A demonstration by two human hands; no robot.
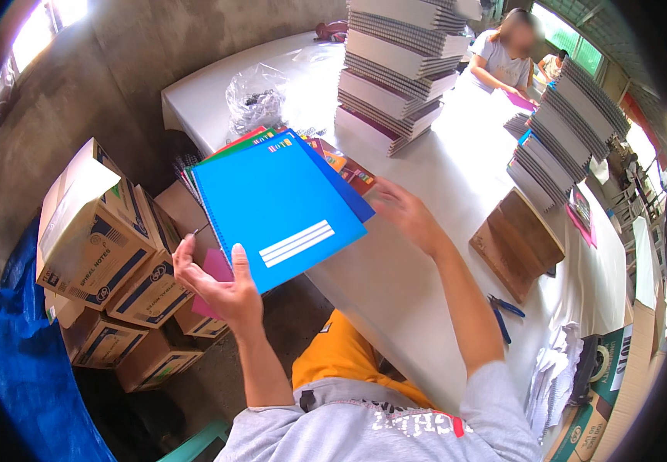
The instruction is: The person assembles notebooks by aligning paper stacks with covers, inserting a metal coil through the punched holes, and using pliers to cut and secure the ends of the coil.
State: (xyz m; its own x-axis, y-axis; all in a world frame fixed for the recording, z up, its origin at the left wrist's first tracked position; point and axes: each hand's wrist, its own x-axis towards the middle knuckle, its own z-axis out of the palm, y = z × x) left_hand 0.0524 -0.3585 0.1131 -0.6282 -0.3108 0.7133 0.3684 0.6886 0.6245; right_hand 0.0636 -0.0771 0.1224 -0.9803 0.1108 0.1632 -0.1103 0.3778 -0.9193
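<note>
A blue spiral notebook (279, 200) lies on top of a fanned pile, with a darker blue cover, a green cover (245, 143) and other covers showing beneath. Its coil runs down the left side. My left hand (222, 289) is at the lower left corner, thumb raised beside the cover and fingers apart. A thin dark piece (202, 229) shows by its fingertips; whether it is touched I cannot tell. My right hand (406, 215) reaches toward the right corner of the pile, near a brown-red notebook (356, 175), fingers stretched and slightly blurred.
Tall stacks of spiral notebooks (395, 73) stand on the white table (418, 300), more (564, 131) at right. A wooden block (518, 242) and blue-handled pliers (503, 314) lie nearby. Cardboard boxes (106, 246) are piled at left. A clear plastic bag (256, 96) sits behind; a person (495, 61) works across the table.
</note>
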